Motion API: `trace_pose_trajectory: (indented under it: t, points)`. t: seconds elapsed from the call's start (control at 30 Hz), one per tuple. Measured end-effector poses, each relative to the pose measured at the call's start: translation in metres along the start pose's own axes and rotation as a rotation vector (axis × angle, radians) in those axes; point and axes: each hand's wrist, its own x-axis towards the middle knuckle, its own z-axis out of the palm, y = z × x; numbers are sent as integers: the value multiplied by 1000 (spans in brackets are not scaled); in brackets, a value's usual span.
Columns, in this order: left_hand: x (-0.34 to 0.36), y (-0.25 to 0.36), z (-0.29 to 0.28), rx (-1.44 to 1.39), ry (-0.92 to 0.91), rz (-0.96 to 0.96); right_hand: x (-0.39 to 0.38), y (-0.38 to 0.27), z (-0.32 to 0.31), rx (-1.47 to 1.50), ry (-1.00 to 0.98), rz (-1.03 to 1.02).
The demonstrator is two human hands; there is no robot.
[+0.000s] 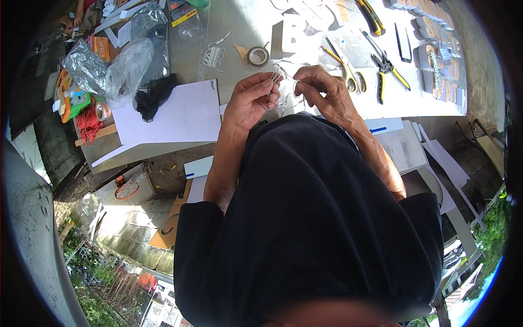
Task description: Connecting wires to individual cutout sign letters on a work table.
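Close in front of my body, both hands are raised over the grey table [239, 32]. My left hand [251, 99] is closed in a pinch on thin white wire [276, 77], bent into narrow loops at the fingertips. Opposite it, my right hand [326, 92] has thumb and forefinger pinched on a curved white end [296, 87]. Whether both ends belong to one length, I cannot tell. Thin strands hang between the hands. A looped, net-like piece of white wire [214, 56] lies beyond my left hand, beside a roll of tape [257, 55].
Scissors [348, 71], yellow-black pliers [384, 66], a yellow utility knife [372, 19] and cut-out block letters [436, 54] lie to the right. Plastic bags [131, 62], a white sheet [174, 114] and red cord [89, 125] sit left. Another person's hand [78, 16] shows far left.
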Motion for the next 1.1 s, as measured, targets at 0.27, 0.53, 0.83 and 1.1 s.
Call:
trace_pose_trajectory:
  t: [0.27,0.53,0.83,1.1]
  points:
    - [1,-2,17,45,76,-59,4,-4,5,-64,-26,5]
    - [2,-7,28,376,174,38,9,8,0,222,-6,97]
    - [1,-7,32,537,183,61,7,6,-2,99,3,132]
    - [3,-9,38,306,258,-7,6,9,-3,142,-30,107]
